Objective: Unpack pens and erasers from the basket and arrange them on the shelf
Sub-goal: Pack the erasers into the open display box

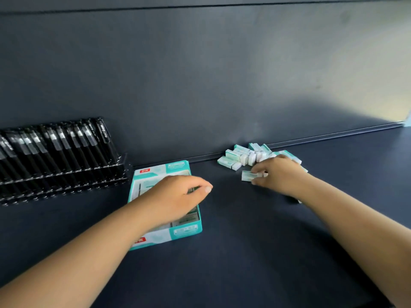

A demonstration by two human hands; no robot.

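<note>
A teal and white eraser box (185,230) lies open on the dark shelf (244,252), with a few erasers visible inside. My left hand (175,198) hovers over the box, fingers curled; whether it holds an eraser I cannot tell. To the right, a loose pile of teal and white erasers (242,155) rests against the back wall. My right hand (278,174) is at the pile's front, fingers closed on one eraser (250,175) lying on the shelf. Black pens (55,147) stand in a tiered clear rack at the left.
The dark back wall (200,74) rises behind the shelf, with a thin ledge along its base. Bare shelf surface stretches between the box and the pile and toward the front edge.
</note>
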